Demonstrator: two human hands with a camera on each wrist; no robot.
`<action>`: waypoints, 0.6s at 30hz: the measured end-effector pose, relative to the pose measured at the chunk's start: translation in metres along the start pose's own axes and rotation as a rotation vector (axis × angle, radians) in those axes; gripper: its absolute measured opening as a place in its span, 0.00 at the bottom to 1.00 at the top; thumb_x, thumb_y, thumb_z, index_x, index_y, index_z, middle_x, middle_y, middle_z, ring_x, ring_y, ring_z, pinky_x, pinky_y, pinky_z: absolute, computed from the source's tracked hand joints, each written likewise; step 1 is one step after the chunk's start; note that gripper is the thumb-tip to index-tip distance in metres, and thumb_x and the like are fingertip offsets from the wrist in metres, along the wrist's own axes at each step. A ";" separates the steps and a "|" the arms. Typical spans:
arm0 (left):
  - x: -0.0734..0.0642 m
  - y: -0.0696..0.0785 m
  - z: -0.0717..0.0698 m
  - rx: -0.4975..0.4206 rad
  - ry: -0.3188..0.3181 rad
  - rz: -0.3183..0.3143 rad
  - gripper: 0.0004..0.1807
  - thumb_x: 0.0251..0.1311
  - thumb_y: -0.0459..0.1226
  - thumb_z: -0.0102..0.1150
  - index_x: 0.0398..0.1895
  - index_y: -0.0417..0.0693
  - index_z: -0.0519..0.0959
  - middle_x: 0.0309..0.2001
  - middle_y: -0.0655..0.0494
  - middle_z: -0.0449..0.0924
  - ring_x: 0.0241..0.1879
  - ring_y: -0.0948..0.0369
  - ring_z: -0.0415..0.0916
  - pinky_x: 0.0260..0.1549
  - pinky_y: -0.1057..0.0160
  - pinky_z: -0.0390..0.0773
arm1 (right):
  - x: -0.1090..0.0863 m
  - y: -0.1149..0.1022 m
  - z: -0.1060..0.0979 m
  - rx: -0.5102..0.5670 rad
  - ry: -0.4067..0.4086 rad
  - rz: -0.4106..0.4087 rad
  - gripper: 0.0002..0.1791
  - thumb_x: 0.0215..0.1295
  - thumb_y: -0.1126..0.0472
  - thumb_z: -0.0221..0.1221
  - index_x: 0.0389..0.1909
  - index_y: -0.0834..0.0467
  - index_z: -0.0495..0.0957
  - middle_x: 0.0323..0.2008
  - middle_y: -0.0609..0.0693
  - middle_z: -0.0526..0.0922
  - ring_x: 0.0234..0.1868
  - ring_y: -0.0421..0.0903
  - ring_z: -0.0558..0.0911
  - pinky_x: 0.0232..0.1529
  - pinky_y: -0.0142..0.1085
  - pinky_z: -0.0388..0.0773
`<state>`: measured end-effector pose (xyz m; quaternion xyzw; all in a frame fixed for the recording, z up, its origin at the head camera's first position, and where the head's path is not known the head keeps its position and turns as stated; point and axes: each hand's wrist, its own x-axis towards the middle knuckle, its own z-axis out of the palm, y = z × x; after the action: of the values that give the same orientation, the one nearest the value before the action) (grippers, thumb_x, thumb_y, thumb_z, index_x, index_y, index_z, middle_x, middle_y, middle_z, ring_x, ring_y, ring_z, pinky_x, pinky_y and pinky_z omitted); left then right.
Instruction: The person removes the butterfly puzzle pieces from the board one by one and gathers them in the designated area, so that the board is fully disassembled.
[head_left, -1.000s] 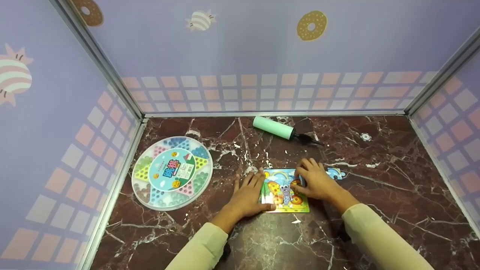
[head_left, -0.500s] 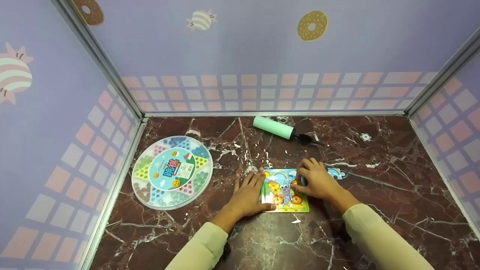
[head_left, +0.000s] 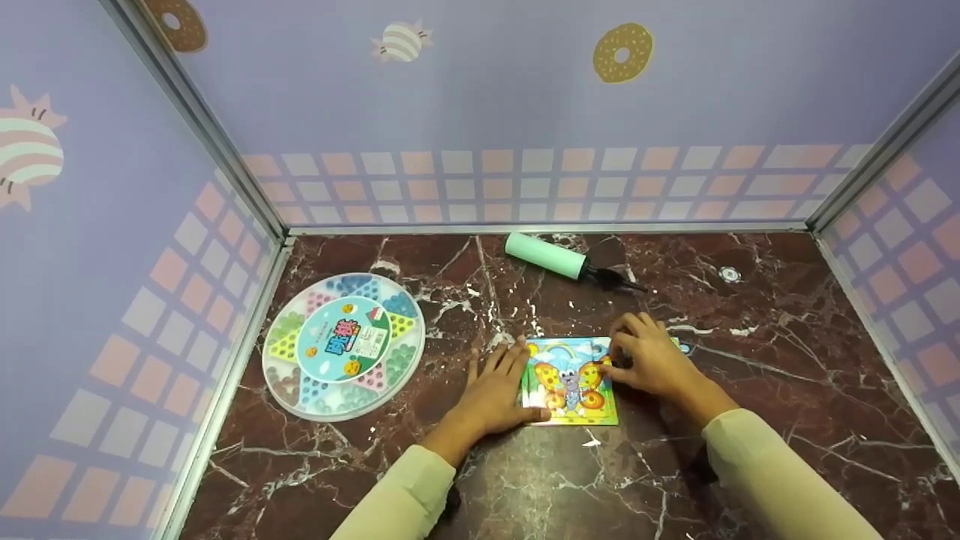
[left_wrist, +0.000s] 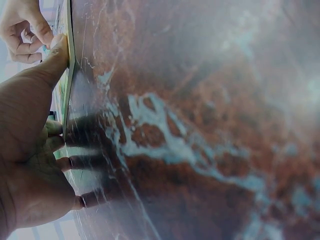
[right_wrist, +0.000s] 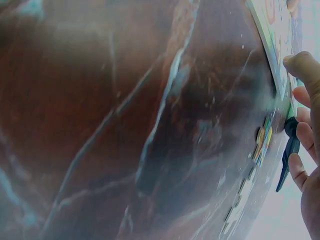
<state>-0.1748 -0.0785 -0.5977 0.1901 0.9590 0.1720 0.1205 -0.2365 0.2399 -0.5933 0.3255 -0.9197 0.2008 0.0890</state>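
A small jigsaw puzzle (head_left: 568, 382) with a cartoon butterfly under a rainbow lies flat on the marble-patterned table. My left hand (head_left: 491, 394) rests along its left side, fingers stretched and thumb lying over the front edge. At the upper right of the picture, my right hand (head_left: 646, 358) has curled fingers, with thumb and index finger pinching an orange-marked puzzle piece (head_left: 604, 361). Part of that corner is hidden under the fingers. In the right wrist view the right thumb (right_wrist: 300, 65) points in over the board's edge (right_wrist: 267, 42).
A loose blue puzzle piece (head_left: 684, 347) peeks out behind my right hand. Farther back lies a mint-green hand pump (head_left: 546, 256) with a black nozzle. A round Chinese checkers box (head_left: 345, 345) with marbles sits at the left. A small round disc (head_left: 730, 274) lies back right.
My right hand has shifted slightly to the right, baring more of the butterfly's right wing and covering more of the loose piece. The left hand stays in place.
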 end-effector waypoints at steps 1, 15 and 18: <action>0.000 0.000 0.000 0.000 0.001 0.000 0.64 0.62 0.74 0.67 0.92 0.52 0.53 0.93 0.54 0.46 0.91 0.45 0.47 0.86 0.26 0.40 | -0.001 0.001 -0.001 -0.001 -0.002 0.008 0.19 0.55 0.50 0.84 0.31 0.54 0.84 0.48 0.53 0.81 0.50 0.56 0.77 0.51 0.55 0.75; -0.001 0.002 -0.002 0.012 -0.010 -0.009 0.64 0.63 0.73 0.66 0.92 0.52 0.52 0.93 0.54 0.46 0.91 0.46 0.46 0.86 0.27 0.39 | -0.020 0.018 -0.011 -0.008 0.009 0.055 0.16 0.57 0.53 0.83 0.30 0.54 0.85 0.49 0.55 0.82 0.52 0.57 0.77 0.54 0.58 0.75; -0.001 0.002 -0.002 0.020 -0.011 -0.011 0.64 0.63 0.73 0.66 0.92 0.52 0.52 0.93 0.54 0.46 0.91 0.46 0.47 0.86 0.26 0.39 | -0.023 0.022 -0.014 -0.010 0.011 0.072 0.15 0.57 0.54 0.83 0.29 0.54 0.84 0.50 0.55 0.82 0.53 0.58 0.78 0.56 0.61 0.75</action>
<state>-0.1739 -0.0774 -0.5951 0.1871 0.9610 0.1609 0.1249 -0.2322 0.2742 -0.5942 0.2905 -0.9313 0.2010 0.0886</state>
